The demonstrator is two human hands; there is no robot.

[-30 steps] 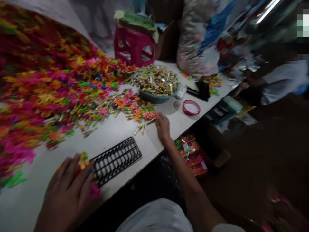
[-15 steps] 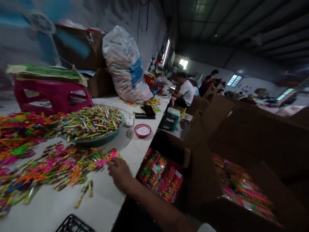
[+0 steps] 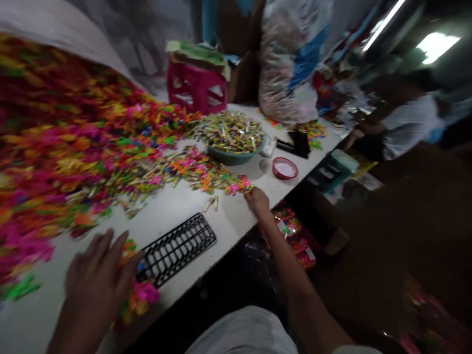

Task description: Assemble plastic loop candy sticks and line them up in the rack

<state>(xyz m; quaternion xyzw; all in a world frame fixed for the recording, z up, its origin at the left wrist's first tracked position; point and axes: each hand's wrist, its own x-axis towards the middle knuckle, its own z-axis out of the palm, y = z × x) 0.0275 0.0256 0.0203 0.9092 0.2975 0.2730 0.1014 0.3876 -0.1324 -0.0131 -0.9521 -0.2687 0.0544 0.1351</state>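
At the lower left, my left hand is stretched out, fingers extended, beside a small cluster of colourful plastic pieces. Its thumb side is close to the left end of a black slotted rack lying on the white table. My right hand reaches forward to the right tip of a strip of mixed pieces, with fingers curled together. What they hold, if anything, is hidden. Two short printed tubes lie between that hand and the rack.
A large heap of bright plastic pieces covers the table's left. Beyond stand a green basin of small tubes, a red basket, a pink stool and a full plastic bag. Below right are packed goods. Another person sits farther along.
The view has swung left and down, bringing my left hand, the rack and the big heap into sight. My right hand stays at the tip of the strip of pieces.
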